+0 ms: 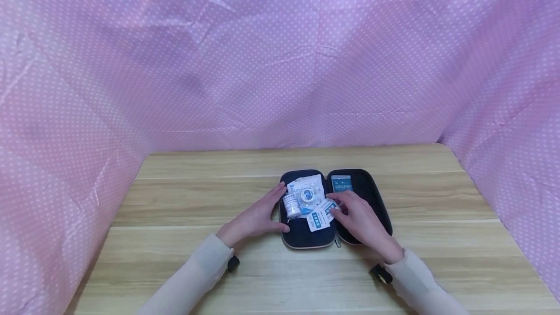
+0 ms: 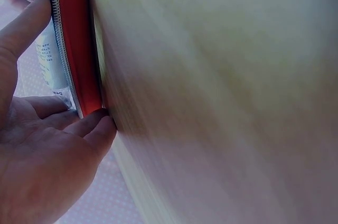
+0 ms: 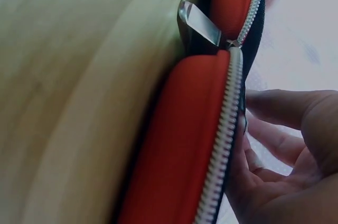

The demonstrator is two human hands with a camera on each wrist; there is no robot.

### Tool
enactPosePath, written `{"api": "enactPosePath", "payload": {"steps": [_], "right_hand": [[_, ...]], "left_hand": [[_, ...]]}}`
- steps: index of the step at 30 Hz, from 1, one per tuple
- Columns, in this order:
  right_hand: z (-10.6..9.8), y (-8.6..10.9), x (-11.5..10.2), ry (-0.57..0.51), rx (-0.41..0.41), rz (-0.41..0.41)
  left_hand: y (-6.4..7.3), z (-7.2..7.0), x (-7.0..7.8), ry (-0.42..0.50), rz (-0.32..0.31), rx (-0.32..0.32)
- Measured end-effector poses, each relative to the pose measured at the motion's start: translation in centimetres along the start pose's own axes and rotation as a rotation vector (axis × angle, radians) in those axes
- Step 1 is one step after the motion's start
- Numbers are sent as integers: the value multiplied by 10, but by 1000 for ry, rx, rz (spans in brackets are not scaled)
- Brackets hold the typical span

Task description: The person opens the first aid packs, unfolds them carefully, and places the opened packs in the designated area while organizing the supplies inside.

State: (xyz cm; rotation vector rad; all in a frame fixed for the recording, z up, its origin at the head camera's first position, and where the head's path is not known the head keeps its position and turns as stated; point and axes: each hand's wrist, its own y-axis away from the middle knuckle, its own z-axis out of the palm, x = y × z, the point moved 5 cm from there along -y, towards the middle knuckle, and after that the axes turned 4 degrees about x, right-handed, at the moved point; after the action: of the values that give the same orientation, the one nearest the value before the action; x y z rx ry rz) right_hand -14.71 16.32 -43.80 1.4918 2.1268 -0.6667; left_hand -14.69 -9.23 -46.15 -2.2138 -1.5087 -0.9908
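An unzipped case [image 1: 306, 239] lies spread on the table, black inside; its sides show red in the wrist views. In its left half are a clear-wrapped white roll [image 1: 291, 205], a white printed packet [image 1: 312, 182], a clear packet with a round item [image 1: 307, 195] and small white-and-teal sachets [image 1: 318, 221]. My left hand [image 1: 261, 211] rests on the left rim, thumb and fingers spread along it. With thumb and forefinger, my right hand [image 1: 359, 215] pinches the upper sachet near the hinge. The right wrist view hides its fingertips behind the red side [image 3: 179, 145].
A teal packet [image 1: 341, 183] sits in the case's right half. The metal zip pull [image 1: 338, 241] hangs at the near edge by the hinge. Around the case is the wooden table [image 1: 197, 179], with a pink dotted cloth [image 1: 280, 62] behind and at both sides.
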Motion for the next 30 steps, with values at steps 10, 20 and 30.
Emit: {"api": "enactPosePath", "payload": {"steps": [10,20,30], "right_hand": [[-13,6,5,-51,56,-5],[-30,14,12,-78,132,-3],[-43,25,19,-76,151,-13]], "left_hand": [[0,-1,0,0,-8,-2],[0,-1,-1,1,-3,4],[-2,-1,-1,-2,-7,2]]}}
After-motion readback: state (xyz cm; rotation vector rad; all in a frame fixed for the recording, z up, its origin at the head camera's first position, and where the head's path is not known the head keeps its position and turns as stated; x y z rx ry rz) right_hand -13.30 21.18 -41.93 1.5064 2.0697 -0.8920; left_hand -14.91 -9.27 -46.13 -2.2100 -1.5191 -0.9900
